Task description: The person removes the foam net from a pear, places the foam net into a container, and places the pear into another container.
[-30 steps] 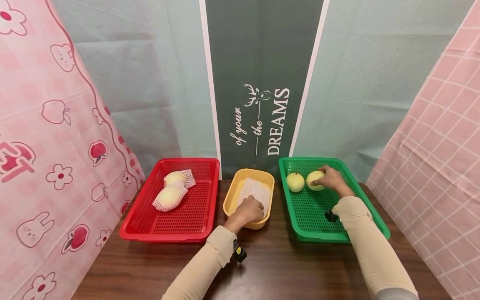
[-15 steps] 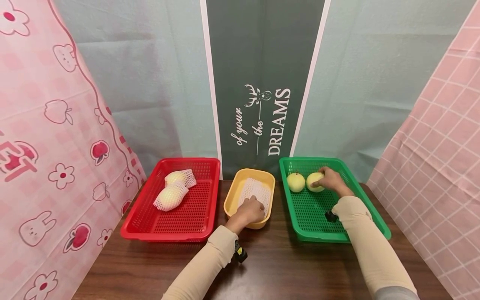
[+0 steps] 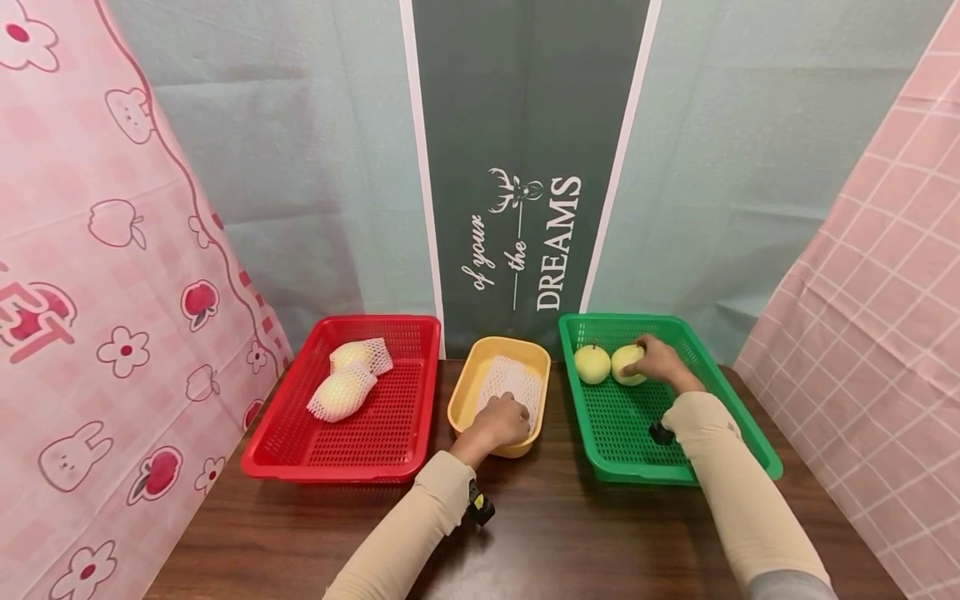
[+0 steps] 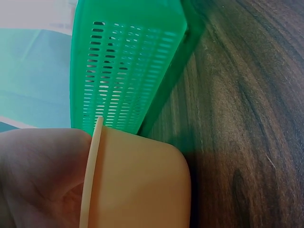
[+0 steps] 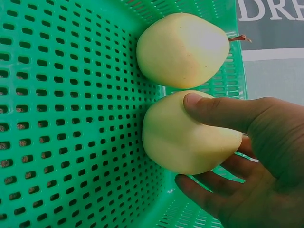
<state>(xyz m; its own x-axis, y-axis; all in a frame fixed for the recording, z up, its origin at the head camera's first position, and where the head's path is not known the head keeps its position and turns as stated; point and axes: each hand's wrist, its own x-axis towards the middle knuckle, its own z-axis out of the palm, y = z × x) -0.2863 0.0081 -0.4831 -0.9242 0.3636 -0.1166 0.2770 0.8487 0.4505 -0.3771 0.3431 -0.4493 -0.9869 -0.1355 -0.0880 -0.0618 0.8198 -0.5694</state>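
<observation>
In the green basket (image 3: 645, 477), my right hand (image 3: 662, 363) grips a pale yellow pear (image 5: 185, 137), thumb on one side and fingers round the other. A second pear (image 5: 183, 50) with a brown stem sits right beside it. My left hand (image 3: 504, 421) reaches into a small yellow tub (image 3: 467, 387), fingers bent down onto white foam fruit nets (image 3: 513, 379). Its fingertips are hidden, so whether they pinch a net does not show. In the left wrist view, the tub's wall (image 4: 140, 180) covers most of that hand.
At the left a red basket (image 3: 378, 472) holds two pears in foam nets (image 3: 341, 394). All three containers stand on a dark wood table (image 3: 555, 542) against a hanging cloth (image 3: 322, 192). Pink curtains (image 3: 892, 275) close off both sides.
My right hand and the pear in it have shifted very slightly left, toward the other pear. My left hand has stayed in place in the tub.
</observation>
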